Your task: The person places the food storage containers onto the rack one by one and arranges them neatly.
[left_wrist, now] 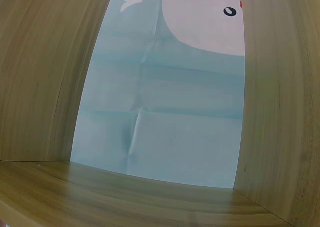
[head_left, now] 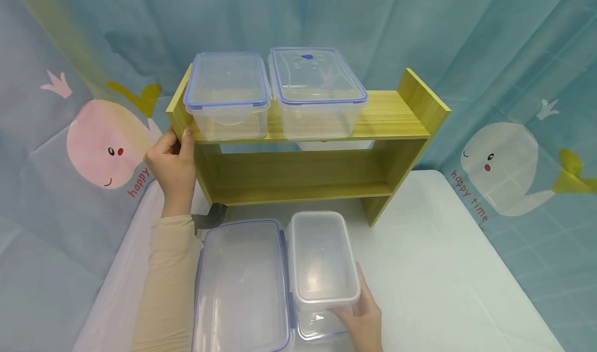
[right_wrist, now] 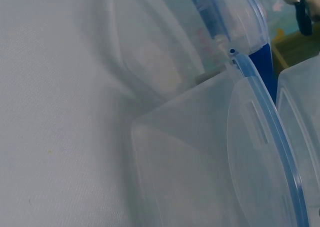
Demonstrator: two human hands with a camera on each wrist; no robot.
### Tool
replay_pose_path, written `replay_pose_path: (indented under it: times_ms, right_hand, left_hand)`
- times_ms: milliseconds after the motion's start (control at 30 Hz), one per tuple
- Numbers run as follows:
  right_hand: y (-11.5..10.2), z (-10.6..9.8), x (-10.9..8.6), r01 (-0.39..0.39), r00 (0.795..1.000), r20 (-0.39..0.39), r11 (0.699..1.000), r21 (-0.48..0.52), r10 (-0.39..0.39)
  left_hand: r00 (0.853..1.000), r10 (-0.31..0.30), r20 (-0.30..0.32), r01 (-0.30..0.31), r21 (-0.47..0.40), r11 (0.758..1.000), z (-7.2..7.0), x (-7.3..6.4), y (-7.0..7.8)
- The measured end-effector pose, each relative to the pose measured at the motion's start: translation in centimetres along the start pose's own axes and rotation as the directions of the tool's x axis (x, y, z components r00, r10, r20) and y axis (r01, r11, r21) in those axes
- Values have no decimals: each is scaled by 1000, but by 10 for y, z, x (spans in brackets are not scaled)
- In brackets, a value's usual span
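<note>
My left hand (head_left: 174,160) grips the left side panel of a wooden shelf (head_left: 298,173), its thumb in front of the board. The left wrist view looks into the shelf's wooden boards (left_wrist: 280,87); the hand is out of sight there. With thumb and fingers, my right hand (head_left: 364,315) holds the front right corner of a white-lidded food container (head_left: 324,258). Under its front edge shows a clear container with a blue rim (head_left: 322,323). Close up in the right wrist view are clear plastic containers (right_wrist: 190,162) with blue rims, without the hand.
Two clear blue-rimmed containers, a left one (head_left: 227,80) and a right one (head_left: 319,77), stand on the shelf's top board. A large flat lidded container (head_left: 242,290) lies left of the white-lidded one. A white tabletop (head_left: 434,269) and a blue curtain (head_left: 373,20) surround them.
</note>
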State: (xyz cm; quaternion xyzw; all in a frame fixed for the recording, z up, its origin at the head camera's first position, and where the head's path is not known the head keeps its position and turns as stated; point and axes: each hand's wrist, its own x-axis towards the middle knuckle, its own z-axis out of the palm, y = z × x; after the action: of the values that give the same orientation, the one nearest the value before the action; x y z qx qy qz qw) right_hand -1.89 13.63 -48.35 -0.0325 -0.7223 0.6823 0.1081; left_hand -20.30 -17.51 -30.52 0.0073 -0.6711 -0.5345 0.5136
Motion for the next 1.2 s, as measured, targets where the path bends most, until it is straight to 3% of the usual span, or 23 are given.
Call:
replay_pose_path:
  times_ms: [300,533,767,1000,1200]
  right_hand:
    - [4,0,0,44,999,15,999,23,-44]
    - [9,-5,6,133,985,113,991,-23,-129]
    - [10,-12,19,93,984,169,981,-171,-63]
    - [9,-16,38,67,966,256,984,-166,-23]
    - [5,-15,45,-30,963,264,995,-100,56]
  left_hand:
    - [1000,-22,-12,23,13,1000,1,2,-2]
    - [999,-44,-19,44,19,999,3,1,0]
    - [999,-44,-11,44,-11,999,2,1,-1]
    - [1000,-17,3,17,-17,1000,1,0,-1]
    - [1000,-25,-4,25,-7,1000,1,0,1]
